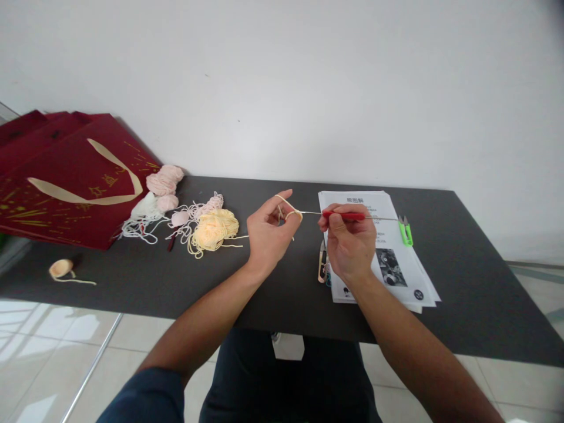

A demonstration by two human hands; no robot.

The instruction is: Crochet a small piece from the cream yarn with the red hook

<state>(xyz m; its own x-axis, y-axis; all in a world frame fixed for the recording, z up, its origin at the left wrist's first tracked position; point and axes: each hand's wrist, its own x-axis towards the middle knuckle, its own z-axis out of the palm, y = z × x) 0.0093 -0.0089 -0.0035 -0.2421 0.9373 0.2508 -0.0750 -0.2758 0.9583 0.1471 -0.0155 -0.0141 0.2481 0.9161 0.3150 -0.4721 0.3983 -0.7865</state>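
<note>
Pale yellow yarn (287, 202) loops around the raised index finger and thumb of my left hand (269, 232), whose fingers close on it. My right hand (350, 238) grips a crochet hook (352, 216) by its red handle. The hook's thin metal shaft points left, and its tip meets the yarn beside my left fingertips. Another thin metal end sticks out of the handle to the right. A yellow yarn ball (215, 229) lies on the table left of my left hand, with loose strands trailing toward it.
Printed sheets (392, 235) lie beneath my right hand, with green thread snips (405, 231) on their right edge and a small cutter-like tool (322, 262) at their left. Pink yarn (164, 180), white yarn (147, 208) and dark red bags (74, 182) fill the table's left. A small crocheted piece (60, 268) lies near the front edge.
</note>
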